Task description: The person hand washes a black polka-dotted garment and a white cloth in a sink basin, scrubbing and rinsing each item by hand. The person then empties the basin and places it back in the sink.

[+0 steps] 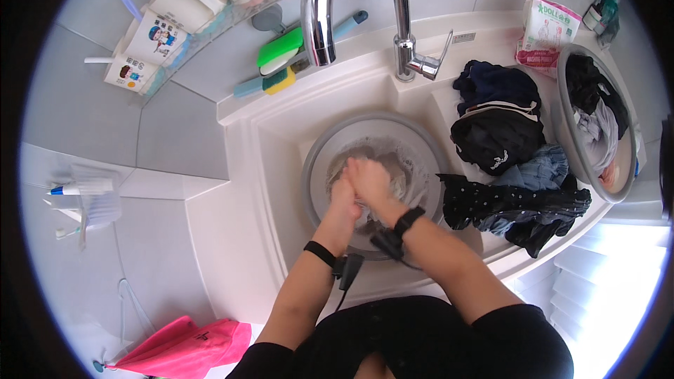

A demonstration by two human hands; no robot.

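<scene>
My left hand (345,197) and my right hand (368,179) press together over a round grey-rimmed basin (310,168). Both have curled fingers, blurred by motion, and are closed on a wet pale cloth (398,187) that shows beside and below them. The hands hide most of this cloth. Murky, sudsy water (368,145) surrounds it in the basin, which sits inside a white sink (279,142). Each of my wrists wears a black strap with a small device and a cable.
Dark garments (500,131) and a dotted black garment (516,202) lie on the right ledge. Beyond them stand a tub of clothes (561,110) and a washing powder bag (550,31). A chrome faucet (318,16) arches above; a scrub brush (281,50) and sponge (279,81) rest behind.
</scene>
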